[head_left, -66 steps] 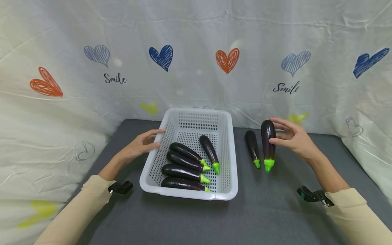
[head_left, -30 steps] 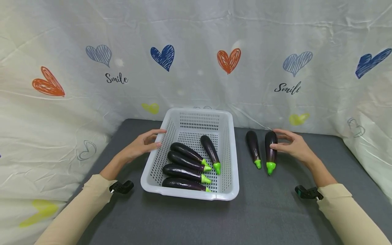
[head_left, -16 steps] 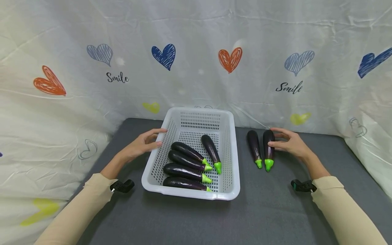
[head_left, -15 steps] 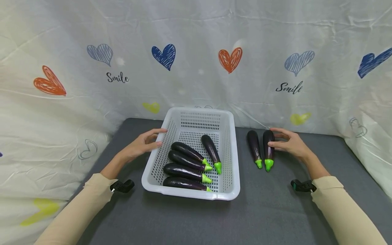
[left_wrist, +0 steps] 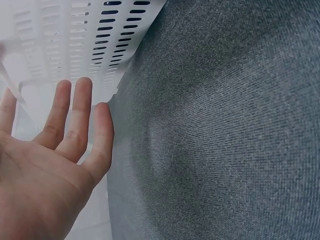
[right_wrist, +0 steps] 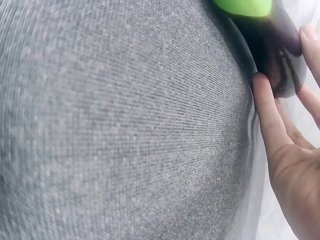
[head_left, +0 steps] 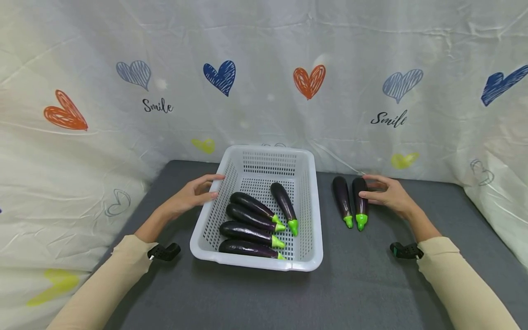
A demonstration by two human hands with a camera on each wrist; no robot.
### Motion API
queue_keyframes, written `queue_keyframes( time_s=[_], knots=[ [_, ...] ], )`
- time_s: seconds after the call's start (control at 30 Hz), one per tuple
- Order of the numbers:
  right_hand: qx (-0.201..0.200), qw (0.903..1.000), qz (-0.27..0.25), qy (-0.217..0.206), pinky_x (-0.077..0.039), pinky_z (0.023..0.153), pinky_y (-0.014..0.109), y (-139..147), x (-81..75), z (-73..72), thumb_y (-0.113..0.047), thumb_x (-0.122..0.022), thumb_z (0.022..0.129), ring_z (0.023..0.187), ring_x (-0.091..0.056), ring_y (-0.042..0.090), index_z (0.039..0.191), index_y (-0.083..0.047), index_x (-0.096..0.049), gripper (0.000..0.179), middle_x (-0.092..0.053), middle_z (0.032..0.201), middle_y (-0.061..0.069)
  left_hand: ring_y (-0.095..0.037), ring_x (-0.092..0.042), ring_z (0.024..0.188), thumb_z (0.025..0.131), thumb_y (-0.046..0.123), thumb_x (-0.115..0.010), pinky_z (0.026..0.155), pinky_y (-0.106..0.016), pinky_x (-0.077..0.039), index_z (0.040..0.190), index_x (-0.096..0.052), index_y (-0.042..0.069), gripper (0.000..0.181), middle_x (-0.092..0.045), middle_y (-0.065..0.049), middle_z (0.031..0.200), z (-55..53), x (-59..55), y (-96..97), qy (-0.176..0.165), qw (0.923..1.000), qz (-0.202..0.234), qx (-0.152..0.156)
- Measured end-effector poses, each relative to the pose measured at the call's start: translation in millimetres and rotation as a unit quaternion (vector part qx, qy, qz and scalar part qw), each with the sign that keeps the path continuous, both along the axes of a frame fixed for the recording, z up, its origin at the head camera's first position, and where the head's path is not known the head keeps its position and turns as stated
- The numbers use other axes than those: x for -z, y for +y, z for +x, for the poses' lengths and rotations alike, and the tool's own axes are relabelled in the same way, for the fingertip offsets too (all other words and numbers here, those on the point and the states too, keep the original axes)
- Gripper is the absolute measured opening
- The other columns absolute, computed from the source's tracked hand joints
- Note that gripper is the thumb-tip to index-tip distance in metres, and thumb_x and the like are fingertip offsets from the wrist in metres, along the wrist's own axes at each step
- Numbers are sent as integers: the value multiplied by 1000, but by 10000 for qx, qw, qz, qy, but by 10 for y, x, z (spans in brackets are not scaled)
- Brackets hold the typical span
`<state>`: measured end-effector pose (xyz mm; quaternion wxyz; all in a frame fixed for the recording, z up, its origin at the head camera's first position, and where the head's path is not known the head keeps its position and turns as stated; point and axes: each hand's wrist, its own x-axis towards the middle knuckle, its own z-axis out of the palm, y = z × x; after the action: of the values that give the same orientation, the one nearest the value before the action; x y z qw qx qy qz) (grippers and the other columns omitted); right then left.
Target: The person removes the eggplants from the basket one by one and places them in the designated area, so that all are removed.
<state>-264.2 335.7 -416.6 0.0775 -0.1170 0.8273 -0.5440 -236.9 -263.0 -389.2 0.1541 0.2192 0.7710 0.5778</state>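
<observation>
In the head view, my right hand (head_left: 385, 196) holds an eggplant (head_left: 360, 201) on the table, thumb on its near side and fingers around its top end. In the right wrist view, fingertips touch the dark body of this eggplant (right_wrist: 285, 60) below its green cap. Another eggplant (head_left: 341, 199) lies close at its left, cap toward me. My left hand (head_left: 191, 195) rests at the left rim of a white plastic basket (head_left: 307, 206); thumb and index finger touch the rim. The left wrist view shows its other fingers (left_wrist: 80, 115) loosely extended outside the slotted wall.
Several eggplants (head_left: 247, 233) lie inside the basket, most of them side by side with green caps to the right. One eggplant (head_left: 283, 206) slants apart from them near the basket's right wall. A white curtain (head_left: 264, 119) printed with hearts hangs behind the grey table (head_left: 264, 298).
My right hand has lowered the held eggplant onto the table and slid it left, closer beside the other one. My left hand has stayed at the basket rim.
</observation>
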Motion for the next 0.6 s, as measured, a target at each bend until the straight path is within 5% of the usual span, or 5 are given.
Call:
queue_keyframes(
  time_s=[0.43,0.6],
  knots=[
    [33,10000,79,11,-56,83,32,-13,31,2,-15,-75,95,102,-61,3,152,4,-38,70,-37,147,34,-35,-53,125,103,16,-64,94,-51,-49,156,-40,18,58,-44,-20,149,1,12,-8,6,10000,-74,-45],
    [43,9997,233,17,-56,83,33,-19,28,10,-16,-74,96,122,-55,36,152,4,-38,70,-37,148,35,-36,-54,124,103,16,-64,93,-51,-49,156,-40,18,58,-44,-20,148,-10,20,-9,19,10000,-82,-54]
  ],
)
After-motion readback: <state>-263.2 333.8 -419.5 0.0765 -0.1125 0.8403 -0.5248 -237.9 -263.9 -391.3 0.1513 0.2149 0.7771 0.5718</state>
